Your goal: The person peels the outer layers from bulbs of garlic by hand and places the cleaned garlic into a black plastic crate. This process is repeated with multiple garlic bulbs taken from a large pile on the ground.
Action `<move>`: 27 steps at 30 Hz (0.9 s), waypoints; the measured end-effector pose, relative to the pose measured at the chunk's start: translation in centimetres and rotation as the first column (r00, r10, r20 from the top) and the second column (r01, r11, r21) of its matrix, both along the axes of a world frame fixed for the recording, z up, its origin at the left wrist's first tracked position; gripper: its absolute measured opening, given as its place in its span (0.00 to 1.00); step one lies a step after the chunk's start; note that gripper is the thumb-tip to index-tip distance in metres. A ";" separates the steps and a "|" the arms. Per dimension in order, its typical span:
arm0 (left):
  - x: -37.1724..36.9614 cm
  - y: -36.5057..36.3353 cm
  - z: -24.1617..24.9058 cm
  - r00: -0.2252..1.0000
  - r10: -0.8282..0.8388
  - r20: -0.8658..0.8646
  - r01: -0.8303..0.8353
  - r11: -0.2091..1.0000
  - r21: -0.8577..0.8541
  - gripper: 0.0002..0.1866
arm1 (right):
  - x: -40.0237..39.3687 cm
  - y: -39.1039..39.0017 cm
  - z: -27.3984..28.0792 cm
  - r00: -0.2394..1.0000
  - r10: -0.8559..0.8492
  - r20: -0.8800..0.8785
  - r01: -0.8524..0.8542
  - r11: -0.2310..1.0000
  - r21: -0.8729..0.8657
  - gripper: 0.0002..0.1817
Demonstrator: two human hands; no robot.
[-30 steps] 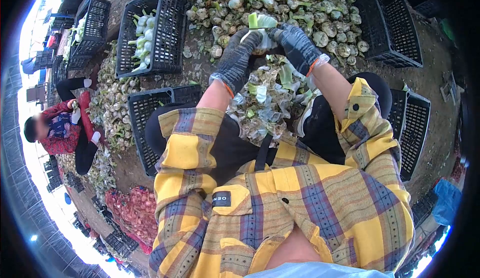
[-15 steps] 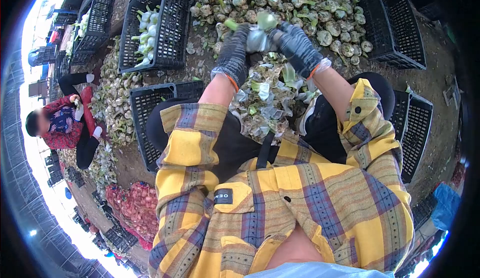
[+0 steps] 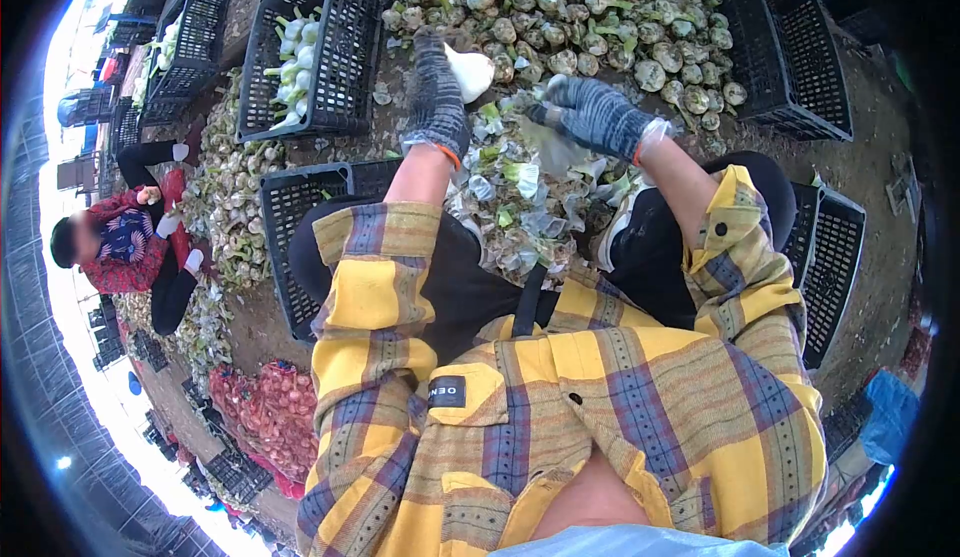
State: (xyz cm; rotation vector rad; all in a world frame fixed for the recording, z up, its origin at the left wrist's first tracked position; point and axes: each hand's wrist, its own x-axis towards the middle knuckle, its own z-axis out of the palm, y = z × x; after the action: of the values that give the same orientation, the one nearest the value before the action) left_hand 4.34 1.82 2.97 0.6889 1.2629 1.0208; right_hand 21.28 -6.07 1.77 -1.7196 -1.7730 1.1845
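Observation:
My left hand (image 3: 436, 97), in a grey striped glove, is closed round a clean white garlic bulb (image 3: 470, 73), which shows on its right side. Over the heap of peelings (image 3: 530, 187) between my feet is my right hand (image 3: 595, 117), also gloved. Its fingers point left, and a blurred, pale piece of skin (image 3: 552, 147) hangs at the fingertips. Beyond both hands lies a large pile of unpeeled garlic bulbs (image 3: 600, 17) with dirt and roots on them.
A black crate (image 3: 345, 67) at the upper left holds peeled garlic. Other crates stand at the upper right (image 3: 790, 57), beside my left knee (image 3: 290, 257) and beside my right knee (image 3: 835, 267). At far left sits another person (image 3: 125, 242); near them is a red net sack (image 3: 265, 407).
My hands have moved apart, the left one to the left with the bulb, the right one slightly right and down. The bulb now looks smooth and white.

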 end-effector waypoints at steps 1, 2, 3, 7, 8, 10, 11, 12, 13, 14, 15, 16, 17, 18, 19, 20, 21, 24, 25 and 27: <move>-0.2 0.7 -1.4 0.994 -0.061 -0.088 0.057 0.997 -0.056 0.27 | 0.0 0.2 -0.2 1.000 -0.005 0.001 0.005 1.000 -0.002 0.29; -0.4 0.6 -1.9 0.994 -0.067 -0.085 0.062 0.996 -0.057 0.27 | 0.0 0.7 -0.3 0.971 -0.095 -0.219 0.075 0.993 -0.094 0.23; -0.5 0.5 -2.5 0.949 -0.178 -0.260 0.212 0.971 0.107 0.27 | -0.1 1.1 -0.2 0.886 -0.196 -0.419 0.123 0.973 -0.196 0.20; -0.2 -0.6 -2.9 0.690 -0.098 -0.718 0.563 0.697 0.445 0.21 | -0.8 1.6 0.8 0.503 -0.484 -0.715 0.028 0.837 -0.547 0.21; -0.4 -0.5 -4.0 0.513 0.228 -0.828 0.753 0.345 0.561 0.19 | -0.8 1.6 0.6 0.502 -0.486 -0.715 0.027 0.835 -0.549 0.21; -0.2 -1.2 -1.5 0.567 -0.222 -0.793 0.690 0.654 0.311 0.18 | -0.7 1.6 0.3 0.503 -0.480 -0.719 0.029 0.841 -0.540 0.18; -0.7 -0.6 -3.0 0.491 -0.071 -0.868 0.752 0.537 0.381 0.19 | -0.5 1.5 0.3 0.460 -0.469 -0.754 0.011 0.852 -0.524 0.15; -0.7 -0.4 -3.1 0.419 0.096 -0.903 0.812 0.405 0.420 0.21 | -0.3 1.4 0.4 0.462 -0.468 -0.754 0.009 0.852 -0.523 0.15; -1.0 -0.3 -3.2 0.419 0.096 -0.903 0.812 0.405 0.420 0.21 | -0.3 1.4 0.5 0.472 -0.435 -0.767 0.016 0.874 -0.486 0.14; -1.0 -0.3 -3.4 0.419 0.063 -0.906 0.803 0.440 0.402 0.21 | -0.2 1.3 0.6 0.481 -0.402 -0.779 0.022 0.894 -0.448 0.13; -0.9 -0.5 -3.1 0.420 0.029 -0.907 0.793 0.474 0.382 0.20 | -0.3 1.3 0.4 0.488 -0.417 -0.767 0.037 0.887 -0.459 0.13; -0.7 -0.6 -2.8 0.420 0.028 -0.907 0.794 0.473 0.382 0.20 | -0.3 1.3 0.4 0.488 -0.418 -0.766 0.038 0.887 -0.460 0.13; -0.5 -0.7 -2.5 0.464 -0.026 -0.885 0.756 0.532 0.381 0.20 | -0.3 1.2 0.5 0.433 -0.476 -0.765 0.050 0.861 -0.507 0.12; -0.4 -0.7 -2.4 0.510 -0.074 -0.857 0.716 0.588 0.375 0.20 | -0.5 1.1 1.0 0.376 -0.530 -0.760 0.059 0.832 -0.551 0.12; -0.5 -0.8 -2.5 0.509 -0.073 -0.857 0.717 0.587 0.376 0.20 | -0.7 1.1 1.5 0.376 -0.530 -0.760 0.060 0.833 -0.550 0.12; -0.6 -0.9 -2.6 0.511 -0.093 -0.855 0.730 0.571 0.374 0.20 | -1.0 1.1 2.2 0.426 -0.530 -0.733 0.071 0.827 -0.557 0.13; -0.6 -0.9 -2.7 0.511 -0.111 -0.852 0.743 0.555 0.374 0.20 | -1.2 1.2 2.7 0.475 -0.529 -0.703 0.083 0.823 -0.563 0.13; -0.5 -1.1 -2.7 0.647 -0.083 -0.758 0.701 0.456 0.548 0.19 | -0.4 0.9 0.7 0.394 -0.411 -0.822 0.015 0.897 -0.442 0.15; -0.4 -1.2 -2.2 0.647 -0.082 -0.758 0.700 0.457 0.549 0.19 | -0.2 1.2 0.5 0.473 -0.410 -0.780 0.019 0.890 -0.456 0.16; -0.1 -1.5 -1.5 0.641 -0.239 -0.729 0.657 0.663 0.360 0.17 | -0.2 1.2 0.3 0.507 -0.397 -0.765 0.048 0.899 -0.435 0.15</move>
State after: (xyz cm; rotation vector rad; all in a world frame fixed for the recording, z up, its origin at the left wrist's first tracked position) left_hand 4.22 0.30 1.52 1.9158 1.1749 0.7300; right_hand 21.13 -4.90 2.05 -1.1006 -0.7144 1.8669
